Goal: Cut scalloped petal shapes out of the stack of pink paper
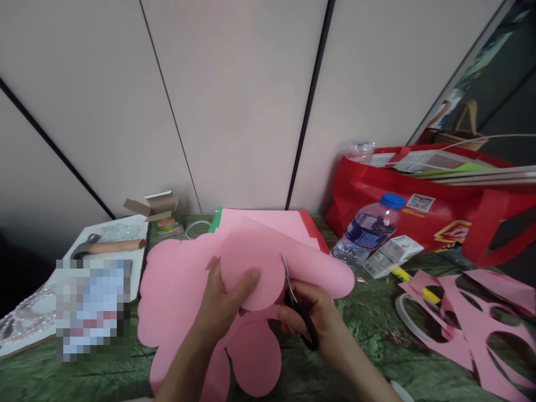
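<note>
My left hand [221, 307] grips a pink paper sheet [255, 251], its thumb lying on top and the fingers hidden beneath. That sheet has a rounded lobe near the thumb and curls over to the right. Black-handled scissors [310, 329] are held in my right hand [316, 310], with the blades pointing up and away at the edge of the rounded lobe. Under my left arm lies a larger pink paper piece [176, 285] with a scalloped outline. A round pink lobe [256, 363] shows between my forearms.
Coloured sheets [276, 218] lie against the wall. To the right are a water bottle [368, 229], a white carton [393, 255], a red bag [377, 184] and pink paper scraps [469, 335] with holes. A hammer [113, 245] and an opened small box [167, 222] sit left.
</note>
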Tool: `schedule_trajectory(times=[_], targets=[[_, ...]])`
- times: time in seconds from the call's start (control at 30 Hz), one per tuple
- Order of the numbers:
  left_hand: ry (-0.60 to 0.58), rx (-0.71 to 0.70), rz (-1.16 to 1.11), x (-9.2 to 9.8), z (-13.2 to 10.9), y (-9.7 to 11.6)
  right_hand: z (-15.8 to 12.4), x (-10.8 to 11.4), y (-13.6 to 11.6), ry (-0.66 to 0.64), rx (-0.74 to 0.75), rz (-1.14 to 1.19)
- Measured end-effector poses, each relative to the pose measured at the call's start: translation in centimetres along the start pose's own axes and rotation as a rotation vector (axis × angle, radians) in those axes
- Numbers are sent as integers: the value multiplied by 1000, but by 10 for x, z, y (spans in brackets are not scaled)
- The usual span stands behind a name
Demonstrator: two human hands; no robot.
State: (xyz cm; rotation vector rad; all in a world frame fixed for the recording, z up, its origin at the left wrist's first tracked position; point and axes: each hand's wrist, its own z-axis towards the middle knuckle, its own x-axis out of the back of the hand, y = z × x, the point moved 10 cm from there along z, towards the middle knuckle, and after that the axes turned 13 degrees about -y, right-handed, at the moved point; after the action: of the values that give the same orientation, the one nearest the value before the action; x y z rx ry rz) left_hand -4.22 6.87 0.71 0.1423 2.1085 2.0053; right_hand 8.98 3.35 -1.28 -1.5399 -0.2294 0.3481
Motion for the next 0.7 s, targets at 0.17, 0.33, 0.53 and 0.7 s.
schedule_trajectory(times=[0.17,0.33,0.53,0.7], targets=[[-55,1,13,-3,1,2,0,-2,0,-6,6,7],[-66,-14,13,-1,0,3,0,-2,4,-19,3,10],[-126,26,34,-7,1,-1,0,7,4,11,31,15],[-164,31,60,-11,2,0,0,8,1,7,48,-27]])
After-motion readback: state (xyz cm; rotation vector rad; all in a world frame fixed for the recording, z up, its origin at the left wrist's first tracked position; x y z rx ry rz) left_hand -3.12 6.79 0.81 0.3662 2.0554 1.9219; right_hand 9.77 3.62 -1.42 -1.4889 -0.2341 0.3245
